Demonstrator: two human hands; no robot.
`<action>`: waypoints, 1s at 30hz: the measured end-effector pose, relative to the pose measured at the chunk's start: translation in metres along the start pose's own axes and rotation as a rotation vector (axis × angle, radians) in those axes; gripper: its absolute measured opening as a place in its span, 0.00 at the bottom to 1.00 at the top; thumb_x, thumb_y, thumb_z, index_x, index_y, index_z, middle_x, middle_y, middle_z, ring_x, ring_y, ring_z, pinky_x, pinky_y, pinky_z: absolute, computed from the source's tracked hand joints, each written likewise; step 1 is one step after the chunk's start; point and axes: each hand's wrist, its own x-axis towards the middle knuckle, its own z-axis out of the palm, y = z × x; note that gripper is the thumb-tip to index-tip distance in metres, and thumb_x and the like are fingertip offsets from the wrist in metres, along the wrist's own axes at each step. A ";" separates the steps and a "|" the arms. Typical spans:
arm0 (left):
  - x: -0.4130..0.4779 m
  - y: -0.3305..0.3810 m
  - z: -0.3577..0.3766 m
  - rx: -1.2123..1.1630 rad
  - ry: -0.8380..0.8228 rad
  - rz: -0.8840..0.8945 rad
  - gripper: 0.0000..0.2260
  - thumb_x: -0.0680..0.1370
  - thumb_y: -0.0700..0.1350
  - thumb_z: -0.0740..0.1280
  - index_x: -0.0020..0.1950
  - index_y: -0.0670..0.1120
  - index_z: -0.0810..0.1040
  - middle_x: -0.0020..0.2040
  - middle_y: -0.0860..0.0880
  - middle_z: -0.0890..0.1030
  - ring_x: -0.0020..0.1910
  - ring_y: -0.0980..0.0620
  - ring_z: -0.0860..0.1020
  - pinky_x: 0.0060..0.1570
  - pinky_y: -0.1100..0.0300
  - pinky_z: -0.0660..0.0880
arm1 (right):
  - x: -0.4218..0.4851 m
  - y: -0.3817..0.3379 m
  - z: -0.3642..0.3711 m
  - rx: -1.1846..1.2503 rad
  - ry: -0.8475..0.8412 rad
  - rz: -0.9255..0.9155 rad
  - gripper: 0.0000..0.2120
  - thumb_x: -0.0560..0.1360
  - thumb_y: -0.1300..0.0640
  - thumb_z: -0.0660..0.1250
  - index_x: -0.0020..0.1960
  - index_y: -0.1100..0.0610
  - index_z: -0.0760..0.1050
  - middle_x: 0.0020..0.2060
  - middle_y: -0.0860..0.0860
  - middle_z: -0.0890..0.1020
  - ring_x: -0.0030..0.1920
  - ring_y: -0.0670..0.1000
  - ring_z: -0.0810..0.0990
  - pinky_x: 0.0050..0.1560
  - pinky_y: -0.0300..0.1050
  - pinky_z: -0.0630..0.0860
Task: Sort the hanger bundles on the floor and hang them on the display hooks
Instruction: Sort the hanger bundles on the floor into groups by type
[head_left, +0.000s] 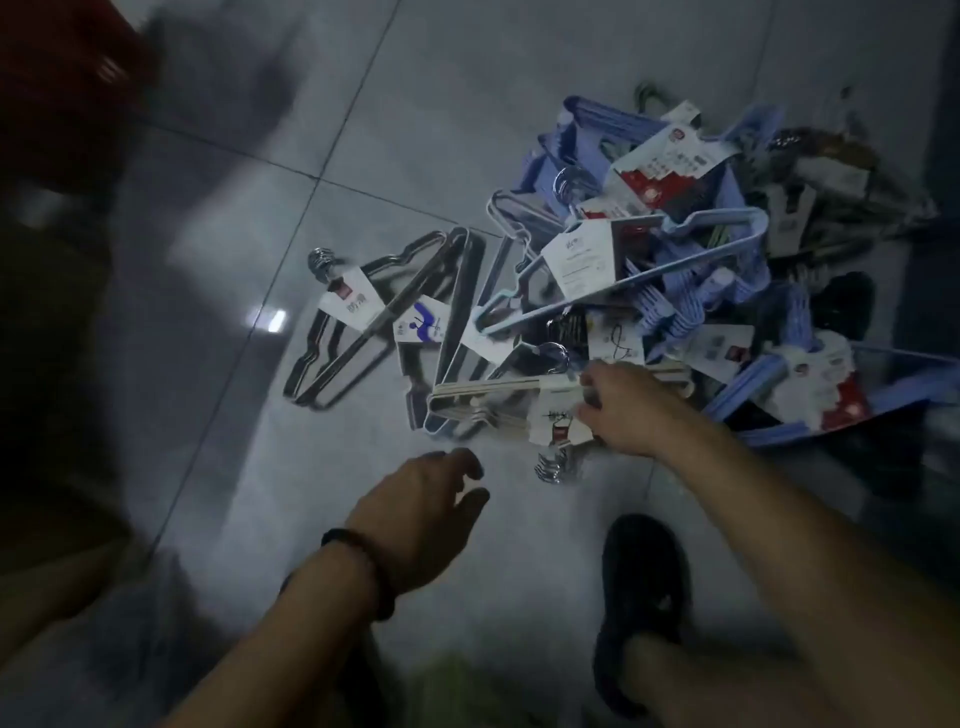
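- Your right hand (628, 410) is down on the cream bundle (483, 397), fingers curled over it just beside its paper label (558, 421). That is the sensible place to grip, since the band there keeps the hangers together as one.
- Your left hand (415, 514) hangs just above the floor (218, 322) with its fingers loose and spread. It holds nothing, and looks ready to steady the bundle's long end.
- The cream bundle lies flat at the near edge of the pile (701, 291). Its long bars point left, and its chrome hooks (553, 465) poke out towards you below the label. It sits partly on top of a grey-blue set, so it should lift free without dragging much.
- A black bundle (345, 304) lies a little apart on the left, on bare floor, already easy to tell from the rest.
- A light blue bundle (582, 260) rests tilted on top of the heap. Behind it, the blue, dark and greenish sets overlap and are tangled.
- Each bundle looks like slim hangers stacked in one outline, banded with a card.
- Your shoe (644, 587) is planted near the pile, so you are crouched within easy reach.
- The display hooks are not in view. By my judgement, the sorting has hardly begun.
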 end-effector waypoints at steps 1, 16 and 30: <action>0.007 -0.004 0.003 0.089 -0.086 0.015 0.17 0.84 0.58 0.61 0.72 0.56 0.71 0.63 0.53 0.79 0.57 0.52 0.80 0.58 0.54 0.79 | 0.015 0.003 0.007 -0.046 -0.013 -0.024 0.23 0.78 0.47 0.72 0.69 0.54 0.74 0.62 0.55 0.79 0.57 0.56 0.79 0.52 0.46 0.73; -0.026 -0.014 0.012 0.346 -0.177 0.043 0.20 0.84 0.58 0.60 0.75 0.54 0.70 0.72 0.50 0.75 0.69 0.49 0.75 0.69 0.50 0.74 | 0.073 0.024 0.038 -0.291 -0.023 0.188 0.42 0.76 0.49 0.76 0.78 0.67 0.59 0.71 0.66 0.73 0.65 0.63 0.79 0.65 0.55 0.78; -0.058 -0.070 0.011 0.344 -0.168 -0.118 0.20 0.85 0.57 0.60 0.76 0.53 0.70 0.70 0.49 0.76 0.68 0.49 0.76 0.66 0.54 0.74 | 0.047 0.004 0.059 -0.539 -0.174 -0.141 0.18 0.83 0.48 0.65 0.71 0.51 0.70 0.63 0.56 0.79 0.55 0.54 0.77 0.56 0.49 0.75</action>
